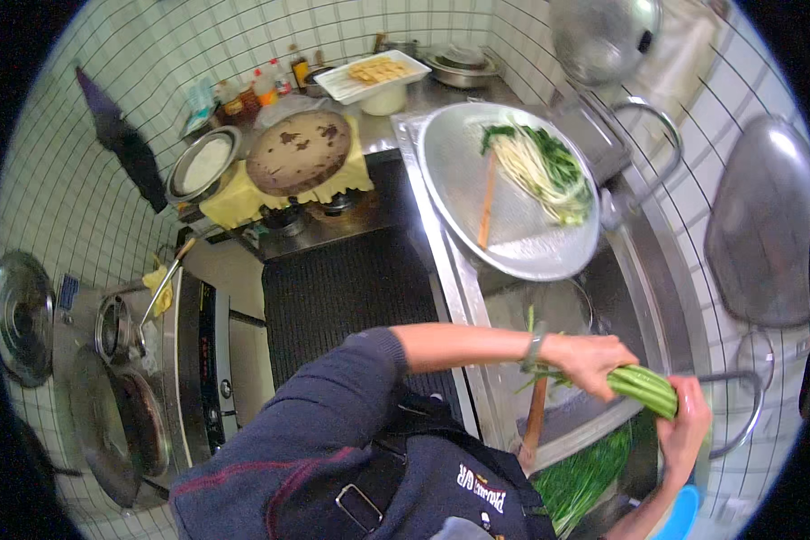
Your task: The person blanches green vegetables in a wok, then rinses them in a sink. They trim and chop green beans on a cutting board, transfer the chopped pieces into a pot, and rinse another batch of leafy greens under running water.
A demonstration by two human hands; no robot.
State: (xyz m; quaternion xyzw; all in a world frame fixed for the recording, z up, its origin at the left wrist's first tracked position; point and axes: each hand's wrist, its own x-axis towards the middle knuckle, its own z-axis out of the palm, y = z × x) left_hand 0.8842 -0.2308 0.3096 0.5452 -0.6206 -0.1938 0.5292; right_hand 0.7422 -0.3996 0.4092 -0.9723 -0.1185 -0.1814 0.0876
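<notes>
Over the steel sink (601,418), both hands hold a bundle of green stalks (642,390), perhaps celery. My left hand (590,361) is around its middle, with leafy ends hanging out beneath the wrist. At the right end, my right hand (685,408) grips the thick stalks. A large round strainer tray (452,182) rests across the sink behind, holding leafy greens with pale stems (526,162) and a wooden stick (489,202). Thin green stalks like chives (587,479) lie in the near basin.
Curved faucets (675,148) (756,412) stand along the sink's right side. A wooden handle (534,412) leans at the near basin. Farther back are a white tray of food (337,84), a round brown lid or board (300,158) and a bowl of white contents (206,165). A stove (196,358) is at left.
</notes>
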